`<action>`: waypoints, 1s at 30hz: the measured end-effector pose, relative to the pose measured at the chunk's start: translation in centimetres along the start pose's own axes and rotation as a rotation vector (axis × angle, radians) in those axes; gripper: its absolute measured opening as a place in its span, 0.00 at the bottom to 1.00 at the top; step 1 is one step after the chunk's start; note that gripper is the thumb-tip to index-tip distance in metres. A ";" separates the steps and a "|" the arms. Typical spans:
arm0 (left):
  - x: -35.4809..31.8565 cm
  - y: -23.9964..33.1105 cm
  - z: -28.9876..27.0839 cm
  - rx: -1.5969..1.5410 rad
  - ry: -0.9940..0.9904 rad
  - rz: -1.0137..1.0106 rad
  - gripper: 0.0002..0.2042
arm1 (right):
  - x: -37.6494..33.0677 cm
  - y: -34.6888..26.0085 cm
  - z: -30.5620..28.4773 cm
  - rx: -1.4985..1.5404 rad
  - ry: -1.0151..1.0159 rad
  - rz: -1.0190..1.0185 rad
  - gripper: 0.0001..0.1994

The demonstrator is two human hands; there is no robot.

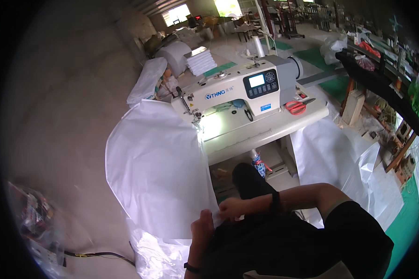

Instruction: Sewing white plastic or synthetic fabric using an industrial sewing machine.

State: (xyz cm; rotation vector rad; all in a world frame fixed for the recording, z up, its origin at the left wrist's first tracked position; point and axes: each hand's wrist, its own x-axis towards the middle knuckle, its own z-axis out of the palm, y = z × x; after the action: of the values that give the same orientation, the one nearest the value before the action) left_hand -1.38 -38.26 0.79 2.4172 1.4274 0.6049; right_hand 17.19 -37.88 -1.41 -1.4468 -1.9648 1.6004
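In the head view, taking the picture as a clock face, both hands are meeting close together near 6 o'clock. The left hand (202, 226) is curling closed with its thumb uppermost, and the right hand (233, 208) is bending its fingers closed just beside it, toward 1 o'clock from it. Both are gripping the near right edge of a large white sheet (158, 162); the exact finger contact is too small to tell. The sheet is spreading across 8 to 10 o'clock, its upper right edge running up to the needle end of a sewing machine (265, 100), while its lower part is hanging in shiny folds.

The machine is standing at 12 to 1 o'clock on a pale worktable (265, 132), its screen glowing and a lamp lighting the needle area. Red-handled scissors (295, 108) are lying at 2 o'clock, with small black snips (249, 115) nearer the machine's arm. A thread cone (258, 46) is standing behind at 1 o'clock, and a white stack (201, 65) is resting at 12 o'clock. More white sheeting (328, 153) is hanging at 3 o'clock. A blue cloth (259, 166) is dangling below the worktable at 4 o'clock, and a clear plastic bag (37, 223) is lying at 8 o'clock.
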 end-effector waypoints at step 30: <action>2.4 -0.2 -14.0 -0.463 -0.022 -0.009 0.12 | -1.1 -7.2 2.5 0.217 -0.285 -0.424 0.18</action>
State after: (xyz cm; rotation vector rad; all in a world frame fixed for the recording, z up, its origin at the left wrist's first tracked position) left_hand -7.22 -35.78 13.51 2.0441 1.1358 0.8023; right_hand 12.13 -39.70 4.06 -0.6928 -1.9899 1.8138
